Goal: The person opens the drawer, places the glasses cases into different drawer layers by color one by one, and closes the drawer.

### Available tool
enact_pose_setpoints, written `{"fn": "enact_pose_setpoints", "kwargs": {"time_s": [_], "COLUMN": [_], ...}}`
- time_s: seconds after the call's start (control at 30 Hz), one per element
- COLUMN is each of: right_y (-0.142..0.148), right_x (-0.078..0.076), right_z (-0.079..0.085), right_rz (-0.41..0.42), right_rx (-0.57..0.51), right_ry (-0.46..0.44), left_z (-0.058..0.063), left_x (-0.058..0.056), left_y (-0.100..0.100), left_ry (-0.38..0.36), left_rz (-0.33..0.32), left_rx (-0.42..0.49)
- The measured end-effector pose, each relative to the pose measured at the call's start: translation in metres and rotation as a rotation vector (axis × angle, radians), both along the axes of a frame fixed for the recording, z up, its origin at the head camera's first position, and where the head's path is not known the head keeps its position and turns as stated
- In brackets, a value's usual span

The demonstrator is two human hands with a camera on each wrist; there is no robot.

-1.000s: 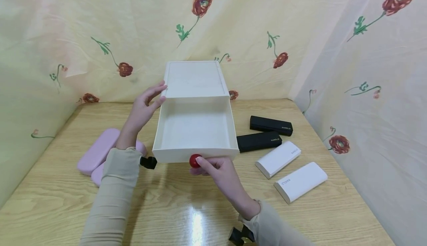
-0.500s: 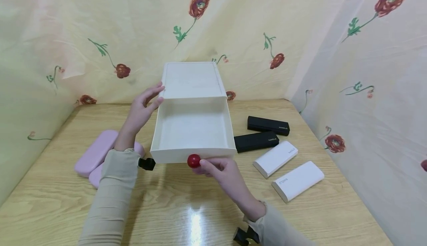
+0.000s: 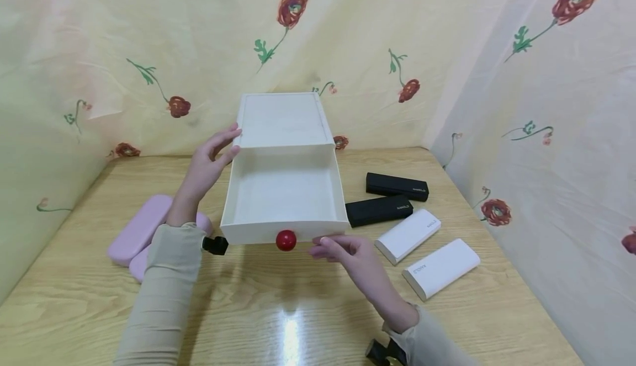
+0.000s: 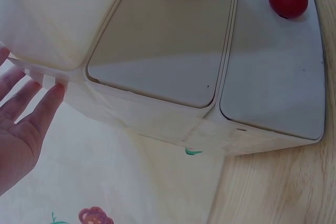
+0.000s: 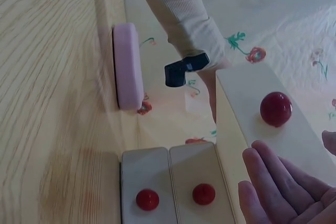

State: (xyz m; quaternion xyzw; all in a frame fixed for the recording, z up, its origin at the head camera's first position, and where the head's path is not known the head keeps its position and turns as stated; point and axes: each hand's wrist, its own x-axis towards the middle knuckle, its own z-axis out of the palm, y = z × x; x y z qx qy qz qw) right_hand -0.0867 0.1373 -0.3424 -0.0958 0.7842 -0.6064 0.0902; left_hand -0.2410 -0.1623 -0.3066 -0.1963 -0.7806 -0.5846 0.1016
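Note:
A white drawer cabinet (image 3: 285, 118) stands on the table with its top drawer (image 3: 253, 233) pulled far out, and nothing lies inside. That drawer's front carries a round red knob (image 3: 285, 240). Two lower drawers (image 4: 163, 61) stay closed in the left wrist view, each with a red knob. At the cabinet's left side, near the top, my left hand (image 3: 203, 167) rests its spread fingertips against the wall. My right hand (image 3: 355, 258) is to the right of the knob, off it, fingers extended at the lower front edge of the open drawer, as the right wrist view also shows.
Two lilac glasses cases (image 3: 144, 228) lie at the left, partly behind the left forearm. On the right are two black cases (image 3: 397, 186) and two white cases (image 3: 442, 268). Flower-patterned cloth (image 3: 199, 35) hangs behind and beside the wooden table (image 3: 258, 311).
My right hand has let go of the red knob and moved right along the drawer front. The left hand keeps its place on the cabinet, and the drawer stays out.

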Motion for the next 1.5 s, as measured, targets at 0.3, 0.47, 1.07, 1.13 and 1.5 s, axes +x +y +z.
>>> {"fn": "enact_pose_setpoints", "kwargs": {"time_s": [0.3, 0.47, 1.07, 1.13, 1.5], "right_y": [0.025, 0.039, 0.118, 0.130, 0.182], "right_x": [0.003, 0.006, -0.011, -0.014, -0.025], "right_z": [0.001, 0.004, 0.001, 0.002, 0.001], "right_rz": [-0.054, -0.093, -0.085, -0.092, 0.093], "right_rx": [0.010, 0.050, 0.315, 0.385, 0.654], "right_ry": [0.030, 0.045, 0.392, 0.404, 0.413], "left_z": [0.000, 0.000, -0.001, -0.001, -0.001], "left_x": [0.000, 0.000, 0.000, 0.000, -0.001], "left_y": [-0.002, -0.001, -0.001, -0.001, 0.000], "left_ry": [0.004, 0.006, 0.005, 0.005, 0.013], "left_rz": [0.004, -0.001, 0.005, 0.010, 0.005], "left_rx": [0.005, 0.014, 0.018, 0.016, 0.035]}}
